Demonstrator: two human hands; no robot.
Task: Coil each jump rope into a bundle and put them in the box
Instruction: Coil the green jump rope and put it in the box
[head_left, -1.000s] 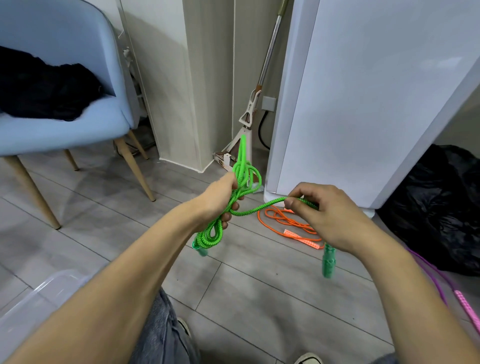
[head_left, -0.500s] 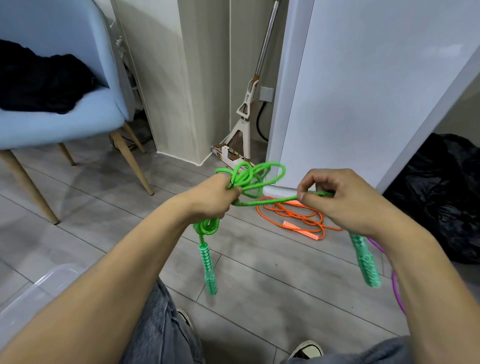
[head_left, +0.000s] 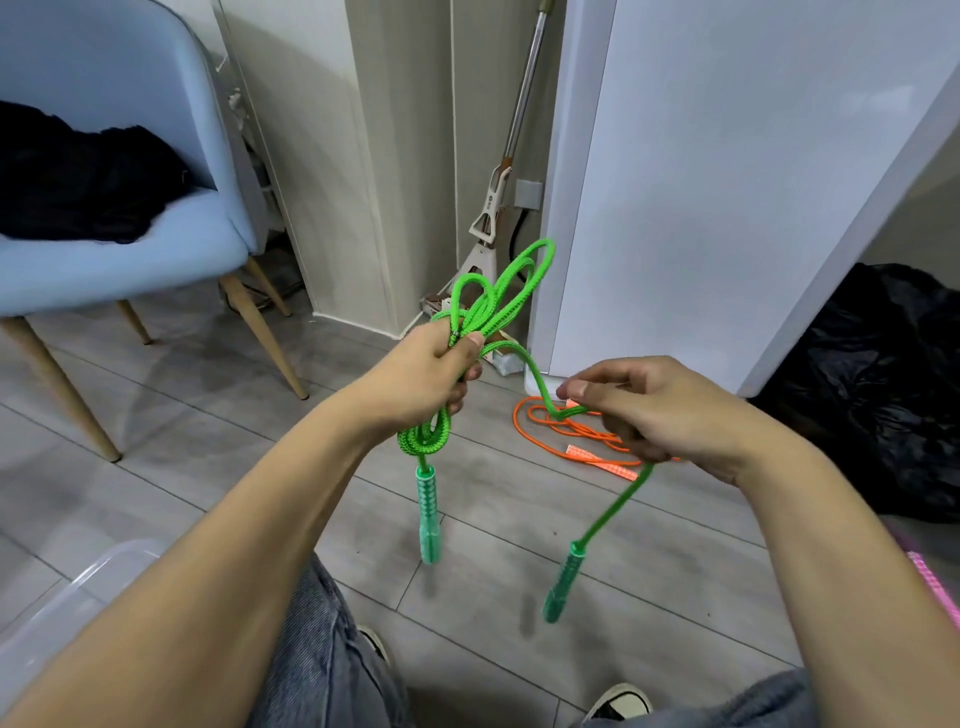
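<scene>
Left hand (head_left: 426, 376) gripped the looped bright green braided jump rope (head_left: 493, 291) in mid-air, right hand (head_left: 660, 410) pinched its free tail; remaining wraps needed steady tension, judged.

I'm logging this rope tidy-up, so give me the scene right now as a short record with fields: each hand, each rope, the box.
left hand: grips the gathered loops of the bright green braided jump rope
right hand: pinches the green rope's free strand
green handles: both hang in the air, one below each hand
thin orange jump rope: loose on the grey floor, uncoiled
pink jump rope: partly visible at the right edge
clear plastic box: lower left; no rope visible in it
</scene>
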